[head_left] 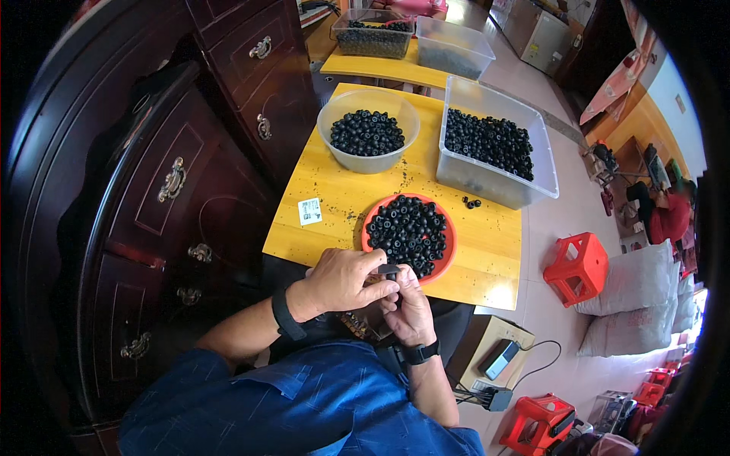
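Both hands meet just over the near rim of a red bowl [454, 243]. Between their fingertips is a small black cap-like part [388, 269], dark and rounded on top; its underside is partly hidden by the fingers. My left hand [340, 280] pinches it from the left with thumb and forefinger. On the other side, my right hand [411, 310] grips it with thumb and curled fingers. Many small black ring-shaped parts [407, 228] fill the bowl, some with their openings facing up.
On the yellow table [487, 262] stand a round clear tub [353, 158] and a rectangular clear bin [487, 186], both holding black parts. A white label card [310, 211] and dark crumbs lie there too. Dark wooden cabinets [220, 152] flank the left; a red stool [576, 267] stands right.
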The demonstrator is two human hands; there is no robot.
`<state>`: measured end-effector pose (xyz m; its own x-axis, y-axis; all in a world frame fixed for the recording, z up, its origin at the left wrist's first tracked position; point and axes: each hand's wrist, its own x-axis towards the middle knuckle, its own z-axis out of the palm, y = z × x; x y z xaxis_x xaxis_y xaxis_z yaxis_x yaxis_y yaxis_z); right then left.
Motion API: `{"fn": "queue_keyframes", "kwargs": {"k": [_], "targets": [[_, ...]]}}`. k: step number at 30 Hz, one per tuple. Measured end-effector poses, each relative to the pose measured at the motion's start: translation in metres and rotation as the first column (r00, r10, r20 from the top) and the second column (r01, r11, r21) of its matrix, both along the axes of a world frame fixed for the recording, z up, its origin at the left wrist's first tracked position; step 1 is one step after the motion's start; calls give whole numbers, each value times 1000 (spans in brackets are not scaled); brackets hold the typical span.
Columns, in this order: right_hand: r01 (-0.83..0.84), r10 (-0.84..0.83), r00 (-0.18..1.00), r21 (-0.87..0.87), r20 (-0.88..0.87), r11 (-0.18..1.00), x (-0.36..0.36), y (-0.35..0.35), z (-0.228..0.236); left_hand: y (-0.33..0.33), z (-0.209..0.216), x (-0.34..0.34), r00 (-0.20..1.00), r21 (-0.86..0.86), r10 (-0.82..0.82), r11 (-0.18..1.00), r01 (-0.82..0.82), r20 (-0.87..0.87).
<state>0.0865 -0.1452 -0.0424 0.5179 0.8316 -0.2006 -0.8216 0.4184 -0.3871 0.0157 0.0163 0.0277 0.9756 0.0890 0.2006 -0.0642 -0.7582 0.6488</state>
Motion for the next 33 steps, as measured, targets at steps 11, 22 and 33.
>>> {"fn": "queue_keyframes", "kwargs": {"k": [11, 22, 33], "targets": [[-79, 83, 974, 30, -209, 996, 4, 1, -13, 37, 13, 36, 998, -85, 64, 994, -64, -7], [28, 10, 965, 141, -263, 990, 19, -1, -6, 13, 11, 37, 1000, 13, -16, 1000, 16, -23], [12, -9, 993, 27, -120, 1000, 16, 4, -3, -15, -22, 15, 999, 124, -11, 992, 15, -34]]}}
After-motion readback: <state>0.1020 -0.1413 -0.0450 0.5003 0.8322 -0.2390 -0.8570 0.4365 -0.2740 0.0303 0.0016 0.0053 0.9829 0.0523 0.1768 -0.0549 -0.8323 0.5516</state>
